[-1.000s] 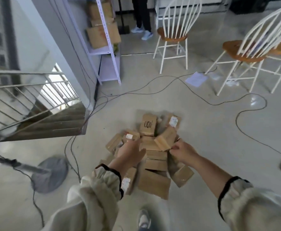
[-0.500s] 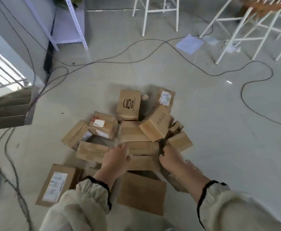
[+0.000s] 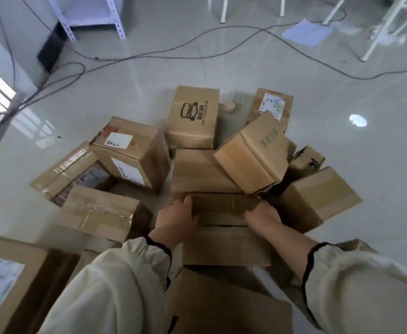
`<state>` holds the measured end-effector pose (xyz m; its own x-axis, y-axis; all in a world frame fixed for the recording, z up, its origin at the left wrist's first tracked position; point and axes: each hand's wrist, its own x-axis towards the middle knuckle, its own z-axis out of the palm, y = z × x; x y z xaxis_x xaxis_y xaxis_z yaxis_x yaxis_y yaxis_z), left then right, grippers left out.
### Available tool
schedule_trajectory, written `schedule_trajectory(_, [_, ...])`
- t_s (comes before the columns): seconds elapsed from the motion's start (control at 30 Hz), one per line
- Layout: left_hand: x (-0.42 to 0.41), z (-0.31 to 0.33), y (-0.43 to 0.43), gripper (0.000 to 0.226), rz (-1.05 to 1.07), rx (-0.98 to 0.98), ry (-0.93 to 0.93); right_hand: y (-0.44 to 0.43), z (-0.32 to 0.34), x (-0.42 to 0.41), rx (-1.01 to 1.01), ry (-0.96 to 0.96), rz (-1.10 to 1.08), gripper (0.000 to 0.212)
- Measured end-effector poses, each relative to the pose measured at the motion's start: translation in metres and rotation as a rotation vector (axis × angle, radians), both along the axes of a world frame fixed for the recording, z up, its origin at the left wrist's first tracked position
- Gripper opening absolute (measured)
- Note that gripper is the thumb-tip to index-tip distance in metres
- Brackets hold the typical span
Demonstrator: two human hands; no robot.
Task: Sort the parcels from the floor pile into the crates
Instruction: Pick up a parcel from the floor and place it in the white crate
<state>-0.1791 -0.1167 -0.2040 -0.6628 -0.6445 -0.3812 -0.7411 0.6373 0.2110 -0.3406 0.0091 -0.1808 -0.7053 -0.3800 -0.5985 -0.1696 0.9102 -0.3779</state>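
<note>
While cardboard parcels lie heaped on the floor (image 3: pixel 342 92), a person bends over the pile (image 3: pixel 197 169) with both hands clamped on one flat parcel (image 3: pixel 224 206) at its centre. The left hand (image 3: pixel 177 220) grips the 9 o'clock end and the right hand (image 3: pixel 262 218) the 3 o'clock end, so the parcel's long axis runs straight across between them, neither hand nearer. A tilted box (image 3: pixel 250 157) leans just beyond its far corner at 1 o'clock. Whether the parcel has cleared the one beneath is unclear. No crates are in view.
</note>
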Motion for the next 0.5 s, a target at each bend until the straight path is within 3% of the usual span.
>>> schedule_trajectory(0.03, [0.0,-0.002,0.001,0.061,0.059,0.04,0.006,0.003,0.0,0.006,-0.028,0.005,-0.03,0.005])
schedule_trajectory(0.13, [0.0,-0.002,0.006,0.064,0.183,0.079,0.05,0.008,-0.006,0.017,-0.075,-0.028,-0.007,0.002])
schedule_trajectory(0.3, [0.007,0.015,-0.003,0.053,0.317,0.017,0.236,-0.003,0.001,0.018,-0.16,-0.002,-0.069,0.043])
schedule_trajectory(0.5, [0.017,0.043,0.003,0.058,0.451,-0.057,0.407,0.003,0.014,0.026,-0.36,0.072,-0.111,0.04])
